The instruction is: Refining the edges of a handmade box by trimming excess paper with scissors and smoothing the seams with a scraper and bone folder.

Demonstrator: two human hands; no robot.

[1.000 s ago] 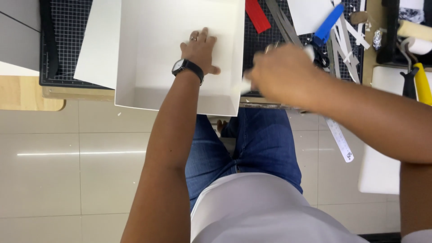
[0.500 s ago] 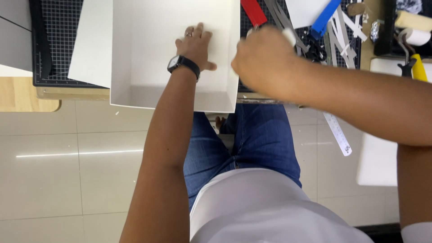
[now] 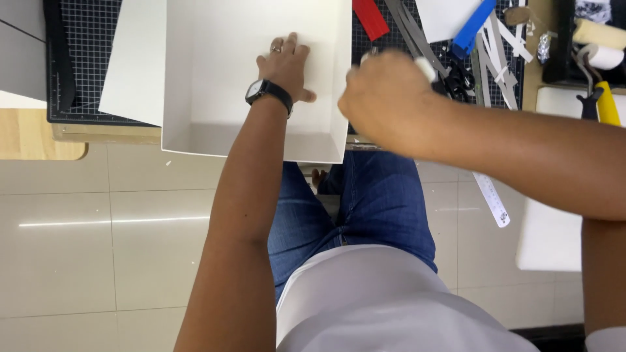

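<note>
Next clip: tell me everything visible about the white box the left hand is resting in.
The white box is a shallow open tray of plain matte white board with upright side walls, empty inside. It lies on the black cutting mat, its near end overhanging the table edge above the person's lap. The left hand, with ring and wristwatch, presses flat on its floor. The right hand hovers just beside its right wall.

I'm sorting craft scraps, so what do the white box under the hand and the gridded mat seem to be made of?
White box: probably matte paperboard, with thin, crisply folded walls and no shine. Black cutting mat: likely dull rubbery vinyl, flat with a printed white grid. The left hand presses on the box floor.
</note>
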